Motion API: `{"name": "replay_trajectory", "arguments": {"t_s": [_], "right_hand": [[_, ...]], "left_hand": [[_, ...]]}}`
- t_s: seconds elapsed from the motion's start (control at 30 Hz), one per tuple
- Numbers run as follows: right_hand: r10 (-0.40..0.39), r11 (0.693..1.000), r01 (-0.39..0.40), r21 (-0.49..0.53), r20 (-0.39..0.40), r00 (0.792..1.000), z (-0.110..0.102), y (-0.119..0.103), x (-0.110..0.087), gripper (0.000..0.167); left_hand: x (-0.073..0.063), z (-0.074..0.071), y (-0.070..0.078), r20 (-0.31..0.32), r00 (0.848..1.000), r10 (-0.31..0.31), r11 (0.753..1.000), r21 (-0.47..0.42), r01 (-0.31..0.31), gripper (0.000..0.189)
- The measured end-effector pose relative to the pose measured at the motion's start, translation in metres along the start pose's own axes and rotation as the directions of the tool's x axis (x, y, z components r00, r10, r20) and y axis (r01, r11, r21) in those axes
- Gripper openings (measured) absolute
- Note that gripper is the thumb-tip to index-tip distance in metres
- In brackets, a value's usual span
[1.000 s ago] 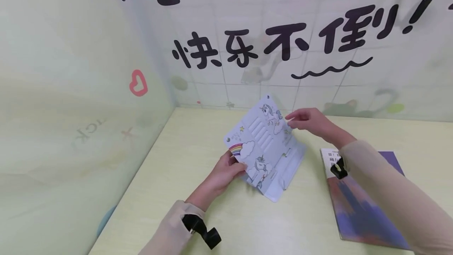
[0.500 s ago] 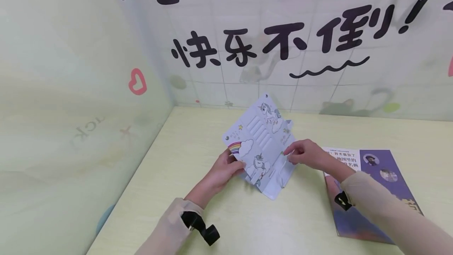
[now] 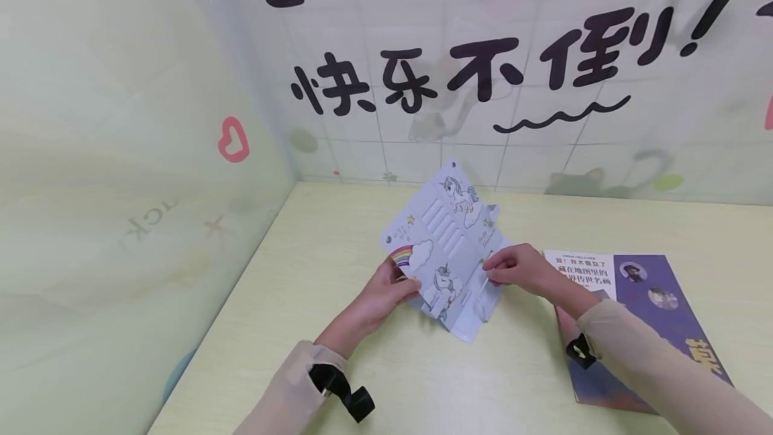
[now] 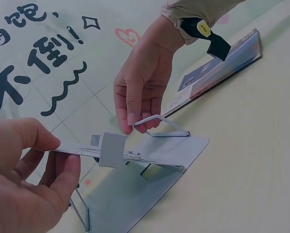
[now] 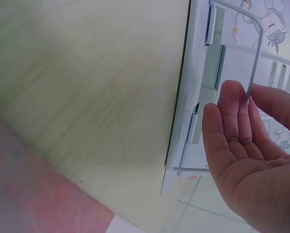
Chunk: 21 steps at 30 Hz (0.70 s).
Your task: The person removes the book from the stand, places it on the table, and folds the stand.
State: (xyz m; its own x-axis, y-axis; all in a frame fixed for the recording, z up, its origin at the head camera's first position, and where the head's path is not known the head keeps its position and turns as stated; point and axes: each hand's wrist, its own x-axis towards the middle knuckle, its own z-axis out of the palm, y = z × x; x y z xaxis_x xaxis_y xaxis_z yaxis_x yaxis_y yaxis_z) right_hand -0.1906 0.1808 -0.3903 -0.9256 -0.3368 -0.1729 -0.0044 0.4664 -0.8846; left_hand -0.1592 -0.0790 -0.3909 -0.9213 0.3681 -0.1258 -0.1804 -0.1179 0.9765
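Observation:
A white folding book stand with unicorn, rainbow and cloud prints stands partly unfolded on the table, its slotted panel tilted up from a flat base plate. My left hand pinches that panel's left edge between thumb and fingers. At the stand's front right, my right hand pinches a bent white wire bracket between thumb and fingertips. In the left wrist view the bracket is raised off the base at an angle. A second wire piece shows near the left hand, partly hidden behind it.
A purple picture book lies flat on the pale wooden table under the right forearm. Behind the table rises a printed backdrop with large black characters, and another pale backdrop borders the left side.
My right hand has come down from the panel's upper right edge to the wire bracket at the front and now pinches it. The left hand keeps its hold on the panel.

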Motion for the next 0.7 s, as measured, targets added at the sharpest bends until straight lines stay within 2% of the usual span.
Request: {"name": "replay_trajectory", "arguments": {"t_s": [0.37,0.7], "right_hand": [[0.042,0.998,-0.04,0.051,-0.031,0.999,-0.003,0.003,-0.007,0.024],[0.05,0.999,-0.05,0.005,-0.05,0.997,-0.008,0.002,-0.012,0.025]], "left_hand": [[-0.006,0.01,-0.006,0.03,1.0,-0.009,1.0,0.018,0.008,0.057],[-0.011,0.026,-0.012,0.032,0.999,0.003,1.0,0.024,-0.004,0.057]]}}
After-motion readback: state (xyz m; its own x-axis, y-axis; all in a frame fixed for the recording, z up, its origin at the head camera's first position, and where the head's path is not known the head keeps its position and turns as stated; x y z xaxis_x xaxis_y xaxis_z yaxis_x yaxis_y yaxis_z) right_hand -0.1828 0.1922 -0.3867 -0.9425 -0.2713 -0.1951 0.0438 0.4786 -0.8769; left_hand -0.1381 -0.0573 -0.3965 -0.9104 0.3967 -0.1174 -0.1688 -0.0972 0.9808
